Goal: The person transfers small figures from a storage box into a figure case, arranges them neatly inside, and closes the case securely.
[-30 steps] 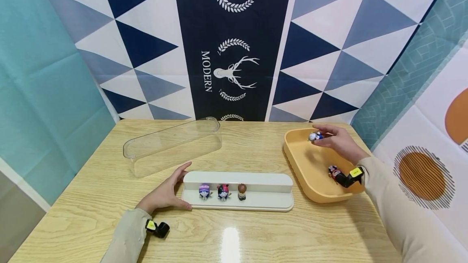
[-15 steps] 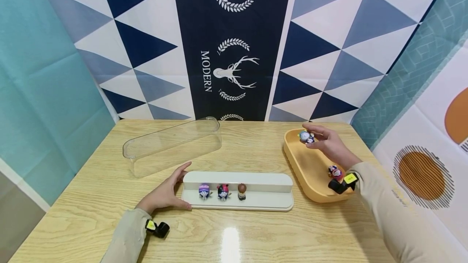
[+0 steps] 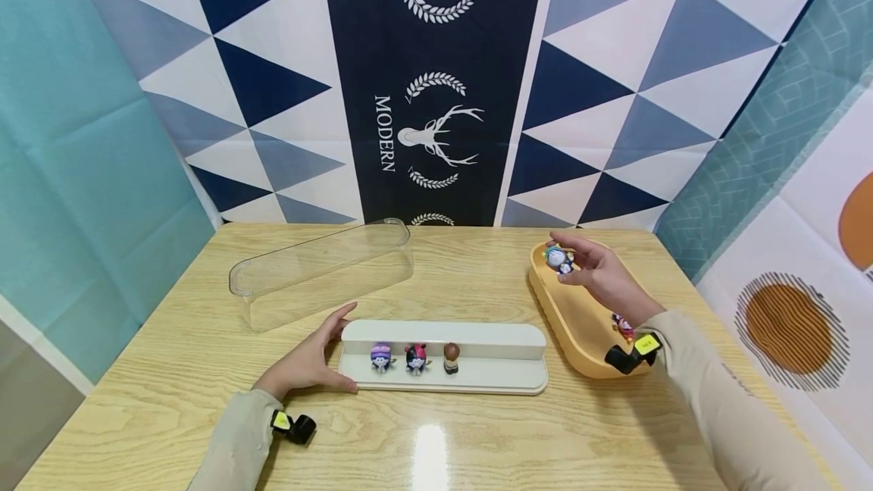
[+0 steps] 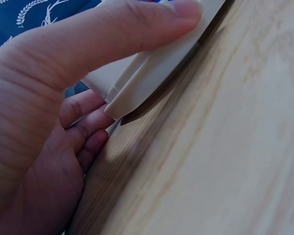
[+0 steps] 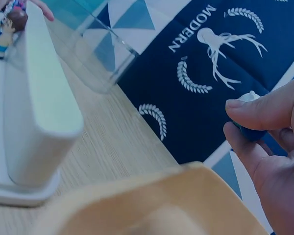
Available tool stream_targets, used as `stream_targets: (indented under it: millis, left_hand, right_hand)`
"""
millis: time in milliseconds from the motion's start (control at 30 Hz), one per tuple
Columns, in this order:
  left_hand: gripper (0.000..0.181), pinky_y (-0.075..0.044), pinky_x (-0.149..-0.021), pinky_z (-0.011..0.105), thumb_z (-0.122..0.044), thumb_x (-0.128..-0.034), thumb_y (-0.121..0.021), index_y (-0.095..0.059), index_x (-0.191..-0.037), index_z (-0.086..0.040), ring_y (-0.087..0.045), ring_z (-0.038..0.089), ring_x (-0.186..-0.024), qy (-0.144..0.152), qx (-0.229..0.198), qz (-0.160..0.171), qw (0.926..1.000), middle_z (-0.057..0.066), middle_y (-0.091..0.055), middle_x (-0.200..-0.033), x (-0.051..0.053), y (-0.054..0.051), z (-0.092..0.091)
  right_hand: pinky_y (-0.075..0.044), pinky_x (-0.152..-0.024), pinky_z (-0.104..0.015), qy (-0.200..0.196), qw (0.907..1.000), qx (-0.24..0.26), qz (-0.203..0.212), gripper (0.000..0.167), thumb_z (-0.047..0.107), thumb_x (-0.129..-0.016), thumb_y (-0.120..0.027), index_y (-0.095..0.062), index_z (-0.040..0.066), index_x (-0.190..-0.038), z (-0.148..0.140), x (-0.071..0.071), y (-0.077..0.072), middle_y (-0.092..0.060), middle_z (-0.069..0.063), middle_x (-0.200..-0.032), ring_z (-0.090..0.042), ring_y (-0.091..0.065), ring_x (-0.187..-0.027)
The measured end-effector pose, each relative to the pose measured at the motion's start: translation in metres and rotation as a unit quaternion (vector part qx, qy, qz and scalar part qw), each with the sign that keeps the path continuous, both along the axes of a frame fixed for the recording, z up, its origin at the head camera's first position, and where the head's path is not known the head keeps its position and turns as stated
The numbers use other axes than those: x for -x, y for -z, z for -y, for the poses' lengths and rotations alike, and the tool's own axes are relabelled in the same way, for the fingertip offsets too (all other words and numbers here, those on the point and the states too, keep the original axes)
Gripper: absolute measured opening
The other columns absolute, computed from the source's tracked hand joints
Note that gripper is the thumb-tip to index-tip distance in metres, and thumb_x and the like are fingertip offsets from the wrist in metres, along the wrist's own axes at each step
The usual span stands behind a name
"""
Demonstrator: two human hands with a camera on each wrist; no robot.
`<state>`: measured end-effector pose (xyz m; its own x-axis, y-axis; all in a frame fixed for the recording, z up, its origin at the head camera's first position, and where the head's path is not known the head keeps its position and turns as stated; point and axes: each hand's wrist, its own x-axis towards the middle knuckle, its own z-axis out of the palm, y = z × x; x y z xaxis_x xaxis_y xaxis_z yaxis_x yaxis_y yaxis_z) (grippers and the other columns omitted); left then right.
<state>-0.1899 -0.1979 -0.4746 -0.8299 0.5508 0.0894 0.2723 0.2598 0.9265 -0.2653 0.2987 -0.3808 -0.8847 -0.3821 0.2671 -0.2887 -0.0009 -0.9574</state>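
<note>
My right hand (image 3: 600, 270) pinches a small figurine (image 3: 558, 258), white, blue and teal, between thumb and fingers above the far left part of the orange tray (image 3: 561, 324). In the right wrist view only part of that figurine (image 5: 249, 128) shows between the fingertips. At the white stepped display stand (image 3: 491, 374), my left hand (image 3: 310, 361) grips the left end, thumb along the front edge and fingers behind. On the stand's lower step stand a purple-haired figurine (image 3: 381, 357), a red-and-black one (image 3: 416, 358) and a brown-haired one (image 3: 452, 358).
Another figurine (image 3: 622, 326) lies in the orange tray, partly hidden by the right wrist's camera. A clear plastic cover (image 3: 327, 279) rests on the wooden table (image 3: 470, 279) behind the stand. A patterned cloth (image 3: 436, 59) hangs at the table's back edge.
My right hand has moved left over the tray with the pinched figurine, which has turned so more of it shows. The left hand and stand have stayed put.
</note>
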Motion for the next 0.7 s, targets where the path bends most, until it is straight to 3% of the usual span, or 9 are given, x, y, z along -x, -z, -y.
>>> stream_targets:
  millis: [100, 333, 567, 700]
  left_hand:
    - [0.128, -0.035, -0.102, 0.018, -0.011, -0.0676, -0.094, -0.006, -0.160, -0.008, -0.051, 0.016, -0.118, -0.001, 0.000, -0.001, 1.0000, 0.016, -0.046, -0.136, 0.000, 0.001, 0.000]
    - [0.128, -0.035, -0.102, 0.018, -0.012, -0.0677, -0.094, -0.006, -0.160, -0.008, -0.052, 0.016, -0.118, -0.003, 0.005, -0.006, 1.0000, 0.016, -0.046, -0.136, 0.001, 0.002, 0.000]
    - [0.128, -0.035, -0.102, 0.019, -0.013, -0.0674, -0.094, -0.006, -0.160, -0.008, -0.052, 0.017, -0.117, -0.005, 0.009, -0.009, 0.9999, 0.016, -0.046, -0.136, 0.001, 0.003, 0.000]
    - [0.128, -0.036, -0.102, 0.019, -0.012, -0.0674, -0.094, -0.006, -0.160, -0.008, -0.052, 0.017, -0.117, -0.003, 0.006, -0.010, 0.9999, 0.016, -0.046, -0.136, 0.001, 0.004, 0.000]
  right_hand:
    - [-0.052, -0.084, -0.021, 0.000, 1.0000, -0.009, 0.002, 0.072, -0.024, -0.083, -0.058, -0.050, 0.007, -0.147, 0.005, -0.004, -0.001, -0.054, 0.009, -0.134, -0.007, -0.058, -0.112]
    - [-0.056, -0.081, -0.028, -0.039, 0.9980, 0.049, 0.012, 0.062, -0.028, -0.080, -0.060, -0.063, 0.005, -0.133, 0.020, -0.010, -0.001, -0.056, -0.001, -0.128, -0.017, -0.065, -0.104]
    - [-0.054, -0.081, -0.023, -0.012, 0.9995, 0.030, 0.004, 0.055, -0.026, -0.078, -0.064, -0.072, 0.008, -0.121, 0.029, -0.015, 0.002, -0.058, 0.005, -0.125, -0.010, -0.062, -0.105]
    - [-0.054, -0.082, -0.023, -0.018, 0.9991, 0.037, -0.002, 0.048, -0.023, -0.082, -0.063, -0.071, 0.005, -0.121, 0.033, -0.017, 0.002, -0.059, 0.002, -0.124, -0.011, -0.063, -0.103]
